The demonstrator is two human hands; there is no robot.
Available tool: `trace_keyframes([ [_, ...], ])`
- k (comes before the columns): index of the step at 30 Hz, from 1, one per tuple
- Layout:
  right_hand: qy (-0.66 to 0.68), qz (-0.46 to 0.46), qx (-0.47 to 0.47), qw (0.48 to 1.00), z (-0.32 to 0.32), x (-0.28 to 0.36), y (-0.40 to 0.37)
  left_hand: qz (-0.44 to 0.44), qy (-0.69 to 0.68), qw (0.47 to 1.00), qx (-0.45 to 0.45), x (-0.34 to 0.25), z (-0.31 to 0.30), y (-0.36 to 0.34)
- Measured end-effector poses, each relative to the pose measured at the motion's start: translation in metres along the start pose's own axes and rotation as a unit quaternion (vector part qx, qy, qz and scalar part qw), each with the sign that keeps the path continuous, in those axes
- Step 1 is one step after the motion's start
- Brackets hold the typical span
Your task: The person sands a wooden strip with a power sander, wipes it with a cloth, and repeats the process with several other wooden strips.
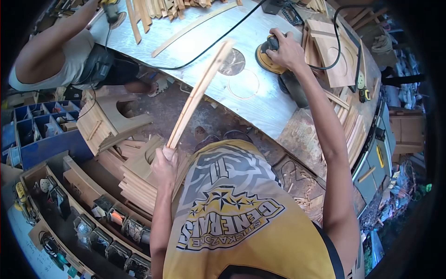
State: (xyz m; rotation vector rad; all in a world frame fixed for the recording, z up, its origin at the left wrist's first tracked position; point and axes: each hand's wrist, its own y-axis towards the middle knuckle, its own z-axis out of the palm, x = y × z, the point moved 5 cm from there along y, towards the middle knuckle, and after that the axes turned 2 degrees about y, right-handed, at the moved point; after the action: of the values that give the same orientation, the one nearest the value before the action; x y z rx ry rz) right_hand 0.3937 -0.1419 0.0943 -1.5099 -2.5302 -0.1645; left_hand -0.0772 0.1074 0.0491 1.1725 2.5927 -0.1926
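My left hand (166, 163) is closed around the lower end of a long, slightly curved wooden strip (197, 97). The strip slants up and away, with its far end over the worktable (283, 111). On the right, my right hand (287, 50) grips the top of a yellow and black orbital sander (269, 55), which rests on the table. A dark tube-like part extends from the sander toward me. A dark sanding disc (232, 62) lies on the tabletop near the strip's far end, beside a pale round disc (244, 84).
At the upper left another person (51, 60) works with a second sander (111, 11). A black cord (204, 52) crosses the table. Wooden strips (160, 8) are piled at the back. Shaped wood panels (332, 56) stand right. Blue bins (46, 135) and stacked boards (139, 181) lie left.
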Motion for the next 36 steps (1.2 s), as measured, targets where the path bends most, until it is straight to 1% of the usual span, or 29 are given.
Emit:
trace_keyframes([
  [1, -0.009, 0.002, 0.005, 1.0, -0.001, 0.003, 0.0, 0.039, -0.029, 0.997, -0.055, -0.006, -0.008, 0.002],
  [2, -0.016, 0.005, 0.013, 1.0, -0.001, 0.004, 0.0, 0.036, -0.027, 0.997, -0.055, -0.009, -0.011, 0.002],
  [4, -0.015, 0.005, 0.007, 1.0, 0.002, 0.003, 0.002, 0.058, -0.054, 0.99, -0.113, -0.024, -0.029, 0.004],
  [5, -0.015, 0.006, -0.001, 1.0, 0.001, 0.002, 0.002, 0.056, -0.055, 0.991, -0.113, -0.025, -0.03, 0.004],
  [7, -0.019, 0.009, -0.005, 1.0, -0.001, 0.0, 0.001, 0.086, -0.078, 0.983, -0.144, -0.032, -0.039, 0.007],
  [8, -0.021, 0.012, -0.009, 1.0, -0.001, 0.001, 0.001, 0.123, -0.095, 0.972, -0.177, -0.039, -0.044, 0.008],
  [12, -0.022, 0.006, -0.008, 1.0, 0.004, -0.011, 0.003, 0.13, -0.098, 0.975, -0.151, -0.052, -0.054, 0.012],
  [13, -0.018, -0.003, -0.007, 1.0, 0.008, -0.016, 0.007, 0.123, -0.092, 0.976, -0.156, -0.051, -0.055, 0.014],
  [15, -0.007, -0.007, 0.024, 1.0, 0.017, -0.026, 0.011, 0.156, -0.087, 0.971, -0.162, -0.055, -0.055, 0.017],
  [16, -0.005, -0.02, 0.001, 1.0, 0.017, -0.027, 0.01, 0.165, -0.088, 0.968, -0.167, -0.058, -0.056, 0.018],
  [19, -0.019, -0.002, 0.006, 1.0, 0.015, -0.027, 0.007, 0.181, -0.1, 0.961, -0.186, -0.066, -0.059, 0.022],
  [23, -0.019, -0.003, 0.011, 1.0, 0.016, -0.026, 0.005, 0.141, -0.093, 0.971, -0.166, -0.059, -0.052, 0.023],
  [25, -0.025, -0.008, -0.011, 1.0, 0.012, -0.026, 0.003, 0.15, -0.089, 0.972, -0.155, -0.064, -0.054, 0.025],
  [30, -0.028, -0.014, -0.021, 0.999, 0.005, -0.02, -0.002, 0.154, -0.091, 0.97, -0.163, -0.071, -0.053, 0.026],
  [32, -0.021, 0.002, 0.01, 1.0, 0.007, -0.019, -0.003, 0.16, -0.092, 0.969, -0.165, -0.075, -0.054, 0.026],
  [33, -0.022, 0.009, -0.002, 1.0, 0.004, -0.017, -0.004, 0.157, -0.09, 0.971, -0.156, -0.078, -0.055, 0.025],
  [35, -0.005, 0.03, 0.004, 1.0, -0.001, -0.013, -0.009, 0.157, -0.102, 0.972, -0.143, -0.085, -0.051, 0.029],
  [36, 0.002, 0.016, -0.023, 1.0, -0.004, -0.013, -0.012, 0.154, -0.112, 0.973, -0.133, -0.085, -0.044, 0.029],
])
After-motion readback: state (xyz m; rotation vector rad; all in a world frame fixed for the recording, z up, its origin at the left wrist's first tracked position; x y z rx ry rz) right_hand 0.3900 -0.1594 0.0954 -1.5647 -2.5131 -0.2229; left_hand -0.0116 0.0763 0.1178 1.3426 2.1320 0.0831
